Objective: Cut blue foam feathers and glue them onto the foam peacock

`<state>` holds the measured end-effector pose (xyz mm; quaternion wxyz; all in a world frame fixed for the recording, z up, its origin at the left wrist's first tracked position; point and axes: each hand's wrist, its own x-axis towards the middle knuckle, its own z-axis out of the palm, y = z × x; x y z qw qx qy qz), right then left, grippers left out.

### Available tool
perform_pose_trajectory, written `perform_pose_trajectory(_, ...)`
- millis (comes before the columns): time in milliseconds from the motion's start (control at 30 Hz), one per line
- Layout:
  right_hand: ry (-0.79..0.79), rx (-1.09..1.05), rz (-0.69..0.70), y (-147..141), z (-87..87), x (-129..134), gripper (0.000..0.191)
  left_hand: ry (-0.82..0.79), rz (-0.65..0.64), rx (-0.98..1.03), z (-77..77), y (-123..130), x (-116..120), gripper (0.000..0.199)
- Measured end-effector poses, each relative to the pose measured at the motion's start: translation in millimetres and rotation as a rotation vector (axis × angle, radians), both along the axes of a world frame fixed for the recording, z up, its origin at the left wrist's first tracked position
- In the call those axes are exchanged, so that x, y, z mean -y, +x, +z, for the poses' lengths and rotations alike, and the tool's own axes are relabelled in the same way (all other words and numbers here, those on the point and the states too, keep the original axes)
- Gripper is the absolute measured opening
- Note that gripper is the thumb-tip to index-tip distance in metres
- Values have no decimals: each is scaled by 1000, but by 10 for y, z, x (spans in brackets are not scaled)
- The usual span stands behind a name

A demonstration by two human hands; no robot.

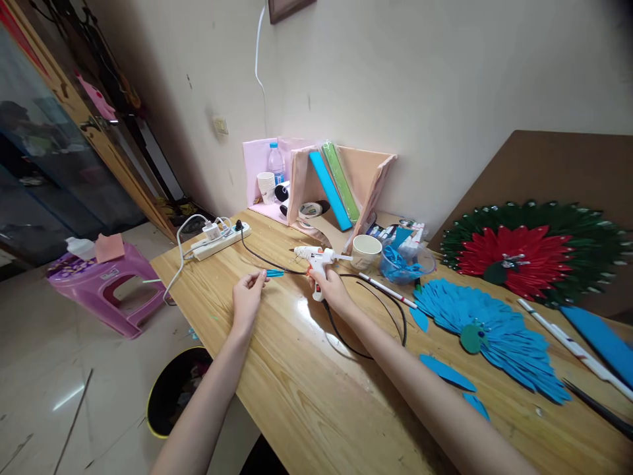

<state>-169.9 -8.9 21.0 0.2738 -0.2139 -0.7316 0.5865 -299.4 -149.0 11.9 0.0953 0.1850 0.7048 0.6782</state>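
Left grip point(248, 295) is pinched on a slim blue piece point(275, 272), right grip point(328, 287) wrapped round a white-and-orange glue gun point(321, 257).

Can read no word, number or sign anywhere. Can make out a pale sticker point(109, 272) on the purple stool point(84, 290), a blue label point(279, 178) on the bottle point(275, 159) and print on the tape roll point(310, 210), but too small to decipher.
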Motion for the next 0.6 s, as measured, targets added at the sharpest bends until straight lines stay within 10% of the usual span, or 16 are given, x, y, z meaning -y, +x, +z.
perform_pose_trajectory(400,565,369,-152,-177,-185,-126,22,102,-51,76,34,30,-4,50)
perform_pose_trajectory(600,724,455,-118,529,85,79,33,41,-130,23,92,103,-9,42)
